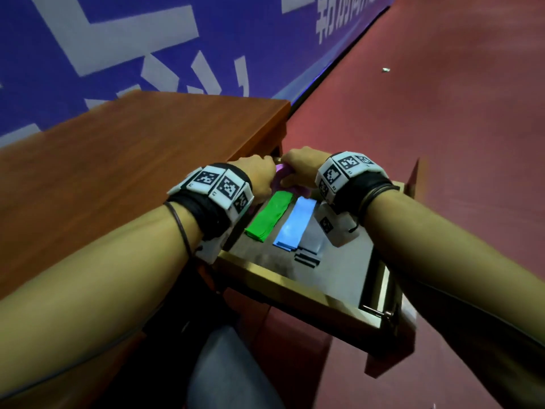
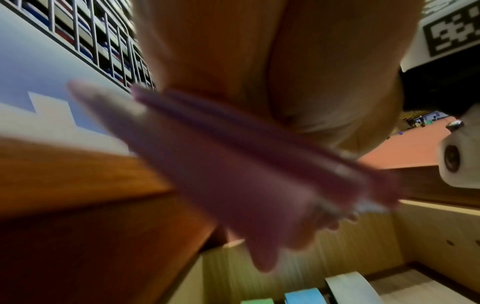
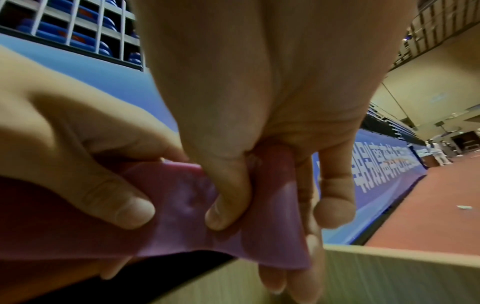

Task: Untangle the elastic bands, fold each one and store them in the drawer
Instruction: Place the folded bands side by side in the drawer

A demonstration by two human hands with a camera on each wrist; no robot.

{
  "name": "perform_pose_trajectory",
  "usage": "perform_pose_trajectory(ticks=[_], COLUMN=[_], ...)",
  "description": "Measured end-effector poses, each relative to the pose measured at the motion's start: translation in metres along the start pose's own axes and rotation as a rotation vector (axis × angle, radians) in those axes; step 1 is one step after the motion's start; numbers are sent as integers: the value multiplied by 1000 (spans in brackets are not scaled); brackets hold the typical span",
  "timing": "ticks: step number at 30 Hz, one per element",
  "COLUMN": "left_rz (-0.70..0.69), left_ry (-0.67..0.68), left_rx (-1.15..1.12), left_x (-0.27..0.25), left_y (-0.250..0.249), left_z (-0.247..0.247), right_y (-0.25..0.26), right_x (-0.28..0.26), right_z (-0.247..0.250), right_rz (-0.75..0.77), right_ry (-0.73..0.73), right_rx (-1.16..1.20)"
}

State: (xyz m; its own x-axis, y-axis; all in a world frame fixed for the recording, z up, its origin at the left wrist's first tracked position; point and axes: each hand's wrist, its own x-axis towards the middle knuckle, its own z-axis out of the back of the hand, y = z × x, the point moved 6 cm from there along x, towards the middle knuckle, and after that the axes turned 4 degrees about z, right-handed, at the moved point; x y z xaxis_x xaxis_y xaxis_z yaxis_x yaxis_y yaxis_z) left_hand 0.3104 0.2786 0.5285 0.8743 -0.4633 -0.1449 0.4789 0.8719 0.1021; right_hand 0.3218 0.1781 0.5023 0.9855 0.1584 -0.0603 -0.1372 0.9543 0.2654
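Hands, left (image 1: 259, 175) and right (image 1: 300, 168), pinch a purple band (image 3: 182, 205), blurred in the left-wrist view, above the drawer (image 1: 295, 283).

Blurred purple band (image 2: 233, 164) under the left hand (image 2: 233, 51), wooden desk edge (image 2: 78, 174), folded bands in drawer (image 2: 428, 236) below

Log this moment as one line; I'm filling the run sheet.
both hands: left hand, right hand grip purple band | over open drawer | stored: green band, blue band, grey band
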Motion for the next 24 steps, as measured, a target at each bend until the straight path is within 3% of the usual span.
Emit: perform_pose_trajectory(ticks=[12, 17, 24], left_rz=[14, -56, -58], left_ry=[65, 177, 218], left_rx=[-161, -319, -444], left_x=[79, 91, 105], left_y=[-38, -63, -99], left_z=[-88, -101, -128], right_y=[-94, -125, -161], right_x=[23, 20, 10], right_z=[-72, -78, -85], right_rz=[-297, -417, -522], right_ry=[-38, 13, 29], right_rx=[100, 104, 58])
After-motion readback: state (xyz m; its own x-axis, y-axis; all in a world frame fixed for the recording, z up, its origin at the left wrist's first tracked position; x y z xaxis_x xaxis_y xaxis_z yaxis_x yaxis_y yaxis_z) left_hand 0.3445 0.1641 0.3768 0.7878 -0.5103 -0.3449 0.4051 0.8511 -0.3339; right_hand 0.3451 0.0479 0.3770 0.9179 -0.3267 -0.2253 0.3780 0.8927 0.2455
